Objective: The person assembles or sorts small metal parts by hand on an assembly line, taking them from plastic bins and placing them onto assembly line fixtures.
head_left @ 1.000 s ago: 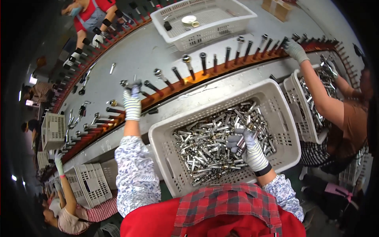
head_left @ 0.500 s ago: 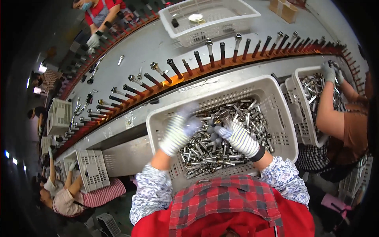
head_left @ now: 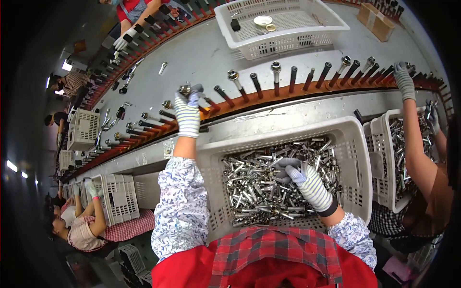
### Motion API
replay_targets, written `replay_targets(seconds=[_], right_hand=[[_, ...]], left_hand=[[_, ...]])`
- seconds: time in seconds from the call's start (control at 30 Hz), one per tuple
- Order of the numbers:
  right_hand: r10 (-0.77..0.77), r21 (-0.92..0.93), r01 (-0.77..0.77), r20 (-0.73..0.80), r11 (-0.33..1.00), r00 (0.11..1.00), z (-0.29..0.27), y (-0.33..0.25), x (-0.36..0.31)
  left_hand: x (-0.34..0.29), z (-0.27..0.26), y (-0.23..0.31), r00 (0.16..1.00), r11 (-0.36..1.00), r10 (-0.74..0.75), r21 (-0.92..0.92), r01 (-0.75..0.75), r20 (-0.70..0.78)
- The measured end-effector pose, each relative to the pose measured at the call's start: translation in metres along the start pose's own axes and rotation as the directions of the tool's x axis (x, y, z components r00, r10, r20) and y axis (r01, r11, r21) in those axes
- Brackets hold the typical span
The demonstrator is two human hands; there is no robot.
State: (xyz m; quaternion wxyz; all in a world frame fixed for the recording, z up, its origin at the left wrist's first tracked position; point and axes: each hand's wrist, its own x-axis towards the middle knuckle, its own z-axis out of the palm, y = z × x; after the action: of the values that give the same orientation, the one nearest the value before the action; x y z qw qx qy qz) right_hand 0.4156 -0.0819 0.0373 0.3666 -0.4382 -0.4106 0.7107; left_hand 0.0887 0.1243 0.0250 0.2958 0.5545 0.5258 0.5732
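My left hand, in a striped work glove with grey fingertips, reaches up to the curved row of pegs. Its fingers are closed round a shiny metal fitting with a wide nut-like head, at one peg. Low over the bin, my right hand has its gloved fingers curled together. Between them a small metal fitting seems to stick up, partly hidden. Beneath it lies a heap of loose chrome metal fittings in a grey plastic bin.
Upright dark-and-red pegs line the curved orange track, some topped with fittings. Beyond stand a white crate and a cardboard box. At right, a co-worker's arm reaches over another bin. More workers sit at left.
My left hand has risen from the bin to the peg row, with a fitting in its fingers. The right hand has stayed over the bin. The whole view has shifted slightly.
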Motion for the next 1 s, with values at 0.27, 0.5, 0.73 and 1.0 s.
replay_targets(seconds=[0.27, 0.5, 0.73, 1.0], right_hand=[[0.050, 0.022, -0.050, -0.001, 0.999, 0.999, 0.000, -0.003, 0.004], [0.074, 0.311, -0.089, 0.059, 0.946, 0.996, 0.008, -0.005, -0.002], [-0.055, 0.189, 0.085, -0.162, 0.978, 0.985, 0.027, 0.006, -0.009], [-0.025, 0.276, -0.013, 0.135, 0.961, 0.991, 0.033, 0.031, -0.002]], left_hand=[[0.001, -0.053, -0.045, 0.992, 0.866, 0.080, 0.499, -0.021, -0.096], [-0.088, -0.023, 0.034, 0.909, 0.755, 0.410, 0.589, -0.289, -0.079], [-0.226, 0.072, 0.134, 0.669, 0.820, 0.283, 0.189, -0.541, 0.687], [-0.216, 0.057, 0.093, 0.549, 0.668, 0.398, 0.179, -0.723, 0.735]])
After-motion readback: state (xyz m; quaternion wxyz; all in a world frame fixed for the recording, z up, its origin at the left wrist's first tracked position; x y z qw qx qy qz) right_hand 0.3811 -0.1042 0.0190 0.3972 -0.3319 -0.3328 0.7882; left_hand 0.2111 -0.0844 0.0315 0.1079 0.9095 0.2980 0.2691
